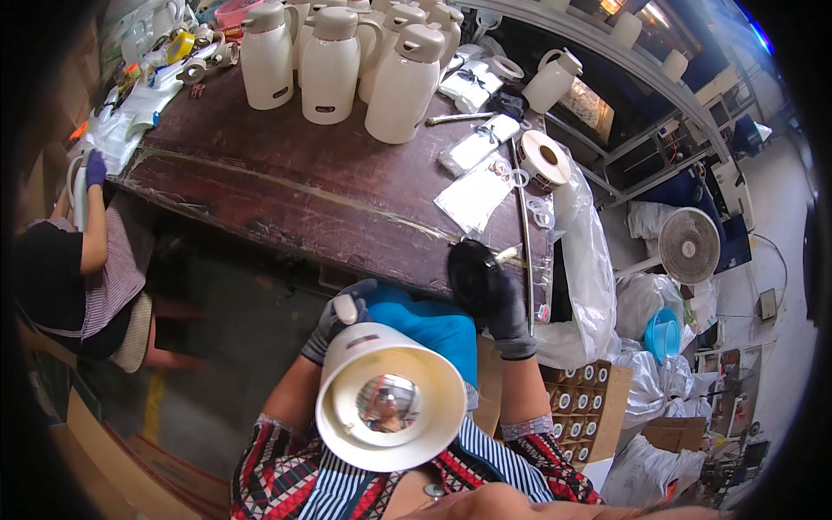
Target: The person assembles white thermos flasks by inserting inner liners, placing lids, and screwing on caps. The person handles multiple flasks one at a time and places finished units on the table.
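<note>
A cream vacuum jug (334, 425) lies tipped over my lap, its open bottom facing up toward me. Inside it shows a round, mirror-bright liner (387, 404). My left hand (329, 322), in a grey glove, is closed round the jug's far end, near the handle. To the right of it, apart from the jug, my gloved right hand (510, 316) grips a round black cover (473, 276) by its edge. That cover is at the table's front edge, with a pale stick-like piece (507, 254) beside it.
Several finished-looking cream jugs (331, 74) stand across the dark table (286, 195). A sticker roll (546, 159), a white sheet (472, 201) and wrapped packets (478, 145) lie at right. A co-worker (74, 269) sits left. A divided carton (582, 407) and a fan (689, 244) stand right.
</note>
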A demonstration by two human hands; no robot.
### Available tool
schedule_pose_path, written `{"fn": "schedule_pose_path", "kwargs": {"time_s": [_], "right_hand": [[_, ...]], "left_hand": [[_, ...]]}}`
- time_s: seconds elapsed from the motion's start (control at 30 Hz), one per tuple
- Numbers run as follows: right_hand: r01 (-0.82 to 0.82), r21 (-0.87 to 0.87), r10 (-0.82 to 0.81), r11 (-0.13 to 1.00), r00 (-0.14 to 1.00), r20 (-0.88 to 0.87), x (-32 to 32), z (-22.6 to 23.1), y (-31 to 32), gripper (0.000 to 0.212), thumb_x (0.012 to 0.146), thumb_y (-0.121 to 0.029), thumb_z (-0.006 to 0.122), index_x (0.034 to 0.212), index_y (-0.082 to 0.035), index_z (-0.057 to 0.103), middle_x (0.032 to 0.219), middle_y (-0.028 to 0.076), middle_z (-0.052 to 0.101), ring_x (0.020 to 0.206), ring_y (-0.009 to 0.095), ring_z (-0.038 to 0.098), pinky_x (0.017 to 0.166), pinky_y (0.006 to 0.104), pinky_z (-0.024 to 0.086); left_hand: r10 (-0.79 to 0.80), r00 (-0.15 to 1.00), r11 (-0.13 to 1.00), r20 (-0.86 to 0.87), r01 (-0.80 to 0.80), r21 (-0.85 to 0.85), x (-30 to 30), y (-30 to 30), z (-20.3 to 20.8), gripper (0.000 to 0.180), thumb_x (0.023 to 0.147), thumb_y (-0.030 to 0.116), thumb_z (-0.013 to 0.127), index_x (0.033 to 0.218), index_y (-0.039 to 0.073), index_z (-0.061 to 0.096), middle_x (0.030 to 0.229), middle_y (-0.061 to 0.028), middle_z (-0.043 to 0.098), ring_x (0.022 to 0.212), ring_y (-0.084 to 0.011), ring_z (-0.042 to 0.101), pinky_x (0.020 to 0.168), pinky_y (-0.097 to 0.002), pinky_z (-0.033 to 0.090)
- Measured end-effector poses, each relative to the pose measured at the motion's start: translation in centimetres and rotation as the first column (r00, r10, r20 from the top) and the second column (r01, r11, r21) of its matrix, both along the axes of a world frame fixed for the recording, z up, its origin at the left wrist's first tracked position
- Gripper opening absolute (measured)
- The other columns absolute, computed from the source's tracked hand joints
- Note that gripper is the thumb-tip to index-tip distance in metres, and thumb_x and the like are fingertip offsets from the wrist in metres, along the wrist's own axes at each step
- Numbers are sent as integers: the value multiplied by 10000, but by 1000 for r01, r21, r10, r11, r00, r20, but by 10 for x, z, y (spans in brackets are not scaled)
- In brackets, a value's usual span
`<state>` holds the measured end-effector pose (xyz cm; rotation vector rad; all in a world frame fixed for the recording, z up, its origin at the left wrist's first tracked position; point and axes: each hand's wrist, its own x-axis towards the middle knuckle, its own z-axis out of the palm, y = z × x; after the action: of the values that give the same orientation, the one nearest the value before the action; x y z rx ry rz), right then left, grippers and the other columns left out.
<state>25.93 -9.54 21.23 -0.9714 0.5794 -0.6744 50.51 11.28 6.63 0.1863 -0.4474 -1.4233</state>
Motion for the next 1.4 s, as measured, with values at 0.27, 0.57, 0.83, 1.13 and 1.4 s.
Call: {"fn": "schedule_pose_path", "kwargs": {"time_s": [0.27,0.57,0.83,1.13,1.4], "right_hand": [[-197,-181,152,964,961,-233,43,9,33,528,1018,-157,634,1499,-1,483,1382,123,616,1228,227,610,1072,361,491],[-363,-821,-331,441,784,-524,34,-10,-3,510,899,-56,653,1407,-40,609,1257,198,694,1148,323,680,1019,403,524],[-668,-644,-156,-373,729,-666,48,61,29,661,813,-152,691,1458,-152,549,1508,219,477,1394,409,437,1147,512,396],[-632,-574,-456,-521,775,-439,76,75,50,625,895,-353,638,1416,-29,521,1085,115,597,971,303,644,778,429,561],[-910,-366,-654,-197,400,-642,61,41,66,657,929,-307,574,1488,9,437,1183,237,595,989,342,621,763,409,568]], "left_hand": [[109,515,984,850,-180,-17,-5,-43,36,419,918,159,744,1308,28,667,1198,-67,722,1071,-156,668,953,-342,548],[1,675,975,738,-166,150,-10,-56,16,394,877,302,776,1172,60,680,1010,-36,719,922,-101,664,827,-302,557],[-19,761,973,649,-135,186,-17,-60,15,447,856,354,820,1156,57,673,1042,-16,719,962,-118,667,866,-318,553],[66,576,984,815,-175,44,-13,-54,-21,479,860,356,826,1205,60,675,1101,-14,712,1015,-117,657,911,-323,545],[11,718,985,696,-126,115,-13,-49,11,486,870,361,799,1213,44,662,1113,-51,713,1025,-141,662,914,-334,539]]}}
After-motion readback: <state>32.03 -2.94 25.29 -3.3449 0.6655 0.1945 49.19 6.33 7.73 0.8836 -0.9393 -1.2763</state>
